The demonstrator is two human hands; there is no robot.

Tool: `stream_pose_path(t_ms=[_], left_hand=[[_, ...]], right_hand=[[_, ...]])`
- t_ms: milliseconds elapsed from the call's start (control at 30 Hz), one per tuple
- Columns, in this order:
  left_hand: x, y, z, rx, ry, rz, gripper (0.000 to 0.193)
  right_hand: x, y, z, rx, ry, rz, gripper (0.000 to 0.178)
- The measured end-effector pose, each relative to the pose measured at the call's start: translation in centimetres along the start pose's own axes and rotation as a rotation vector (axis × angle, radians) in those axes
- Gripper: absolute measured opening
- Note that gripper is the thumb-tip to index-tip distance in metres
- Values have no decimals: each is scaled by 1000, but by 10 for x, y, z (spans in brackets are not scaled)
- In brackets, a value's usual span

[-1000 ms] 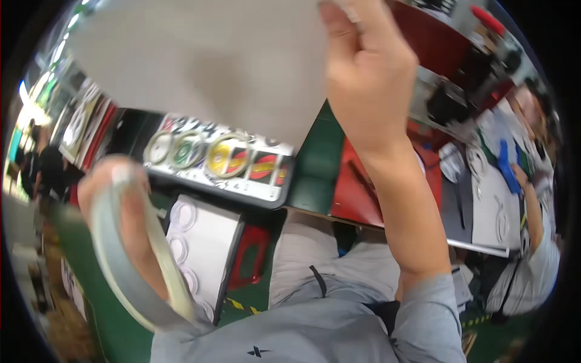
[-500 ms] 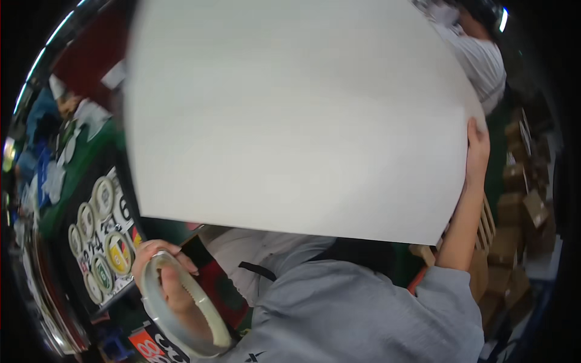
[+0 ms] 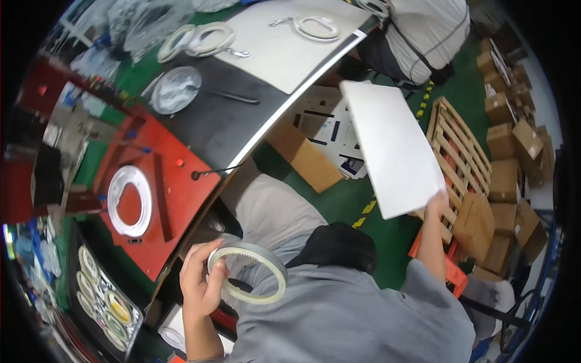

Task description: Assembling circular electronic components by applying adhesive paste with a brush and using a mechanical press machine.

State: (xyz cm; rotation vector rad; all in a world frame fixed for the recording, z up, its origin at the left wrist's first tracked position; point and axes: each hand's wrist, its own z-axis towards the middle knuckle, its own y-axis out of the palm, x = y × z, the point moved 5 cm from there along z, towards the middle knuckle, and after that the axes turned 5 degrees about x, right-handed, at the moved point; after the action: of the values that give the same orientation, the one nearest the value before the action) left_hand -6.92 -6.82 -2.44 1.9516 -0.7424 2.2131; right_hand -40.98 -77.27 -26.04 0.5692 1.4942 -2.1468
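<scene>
My left hand (image 3: 203,275) grips a pale, translucent ring (image 3: 281,273) with a toothed inner edge, thumb inside and fingers around its outer side. The ring is tilted in front of my grey shirt. Out to the right, my right hand (image 3: 437,204) holds a stiff white sheet (image 3: 393,151) by its lower right corner. The sheet slants over the green floor, away from the table edge. Its far side is hidden, and so are some of my right fingers.
To the left stands a red machine bed (image 3: 193,175) bearing a white ring (image 3: 145,199). The dark table (image 3: 212,124) carries a bowl (image 3: 175,91), a pale board (image 3: 266,36) and more rings. A tray (image 3: 136,317) of rings, a wooden pallet (image 3: 463,151), cardboard boxes (image 3: 475,224) and a person (image 3: 426,36) surround me.
The white sheet has swung down and away to the right, uncovering the table and machine. My left hand has moved right with the ring, and the view has shifted.
</scene>
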Motion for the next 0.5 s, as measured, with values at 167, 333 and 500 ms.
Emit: stream_pose_path(t_ms=[167,333,500], left_hand=[[-3,12,10,-7,-83,37,34],[-18,13,2,60,-133,-115,33],[-22,4,-7,248,-158,-188,37]], right_hand=[[-147,69,-37,-15,-223,178,27],[-223,140,-67,-234,-32,-132,60],[-375,117,-214,-1159,-809,3,34]])
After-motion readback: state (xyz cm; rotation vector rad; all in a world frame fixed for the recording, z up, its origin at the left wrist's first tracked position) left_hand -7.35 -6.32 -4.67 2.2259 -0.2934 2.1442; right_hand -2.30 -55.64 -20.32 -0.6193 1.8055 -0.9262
